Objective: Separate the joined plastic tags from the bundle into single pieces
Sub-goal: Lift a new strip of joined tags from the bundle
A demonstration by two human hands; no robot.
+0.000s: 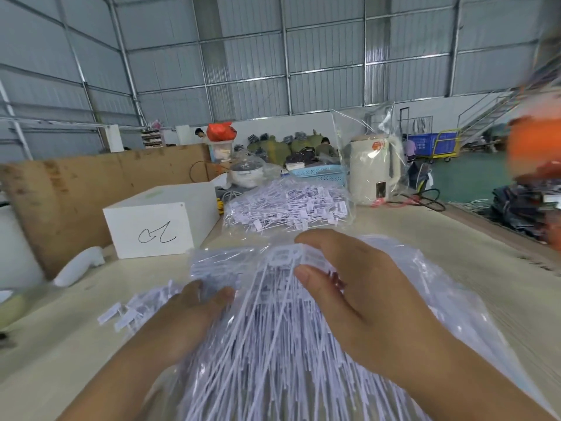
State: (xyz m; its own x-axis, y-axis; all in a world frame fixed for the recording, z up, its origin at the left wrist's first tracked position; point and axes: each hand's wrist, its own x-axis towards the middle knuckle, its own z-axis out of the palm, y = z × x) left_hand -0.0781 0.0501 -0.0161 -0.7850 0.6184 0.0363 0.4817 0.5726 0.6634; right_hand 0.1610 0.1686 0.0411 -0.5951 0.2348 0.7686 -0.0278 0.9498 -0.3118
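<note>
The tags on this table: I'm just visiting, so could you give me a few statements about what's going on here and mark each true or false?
1. Both hands are on the bundle of white plastic tags. True: the left hand and the right hand grip it from either side.
2. The white box stands to the right of the hands. False: it stands to the left, beyond them.
3. A second heap of tags in a clear bag lies farther back. True.
4. A few loose tags lie left of the left hand. True.
5. The cream kettle lies on its side. False: it stands upright.
</note>
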